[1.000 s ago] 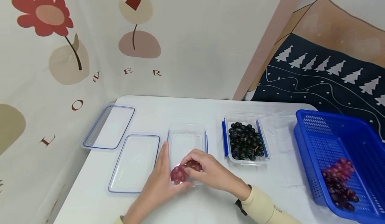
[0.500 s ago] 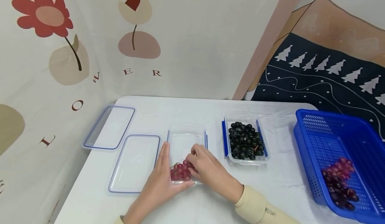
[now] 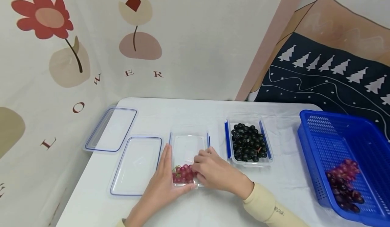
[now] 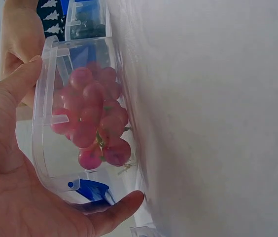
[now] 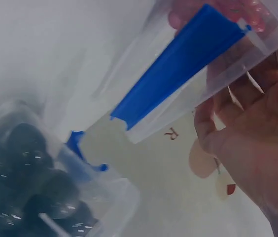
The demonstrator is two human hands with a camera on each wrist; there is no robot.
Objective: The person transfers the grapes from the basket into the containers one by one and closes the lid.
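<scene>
A clear plastic container [image 3: 189,145] with blue side latches stands on the table, a bunch of red grapes [image 3: 183,173] at its near end. My left hand [image 3: 166,179] steadies the container's near left corner, fingers straight along the side wall and thumb along the near wall. In the left wrist view, the red grapes [image 4: 95,116] show through the clear wall. My right hand [image 3: 214,170] reaches over the right wall with bent fingers at the right side of the bunch; its fingertips are hidden. The right wrist view shows the blue latch [image 5: 183,69] hanging down beside that hand.
Right of this container stands another clear container [image 3: 265,123] filled with black grapes [image 3: 248,142]. Two clear lids with blue seals, a near lid [image 3: 137,166] and a far lid [image 3: 111,129], lie at left. A blue basket [image 3: 317,173] at right holds more grapes [image 3: 344,186].
My right hand has shifted right off the top of the red grapes to their right side, and the bunch now sits lower in the container. The left hand has stayed in place.
</scene>
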